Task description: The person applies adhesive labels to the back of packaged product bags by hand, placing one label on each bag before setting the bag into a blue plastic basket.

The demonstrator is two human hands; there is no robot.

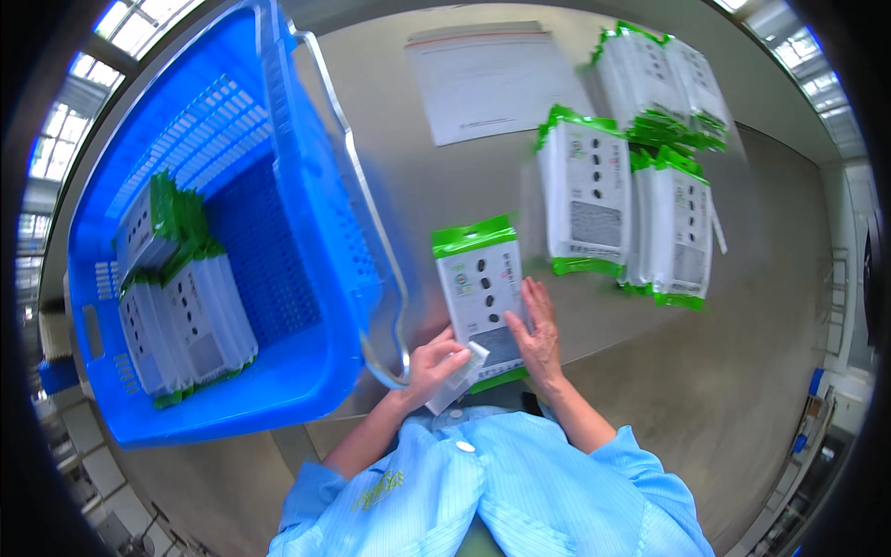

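A flat white plastic packet with green ends (pixel 487 292) lies face up at the table's near edge, its back printed with dark oval pictures. My left hand (pixel 435 365) holds a small stack of whitish slips or labels (pixel 459 376) between thumb and fingers, over the packet's lower left corner. My right hand (pixel 537 334) rests along the packet's right side, thumb on its face, fingers extended. Whether it grips the packet is hard to tell. Similar packets (pixel 588 195) stand in rows at the right, with more behind them (pixel 644 80).
A large blue plastic basket (pixel 306 209) with a metal handle (pixel 355 153) takes up the left side; several green-ended packets (pixel 188 313) are inside. A white zip bag or sheet with a red line (pixel 494 87) lies flat at the back of the metal table (pixel 473 181).
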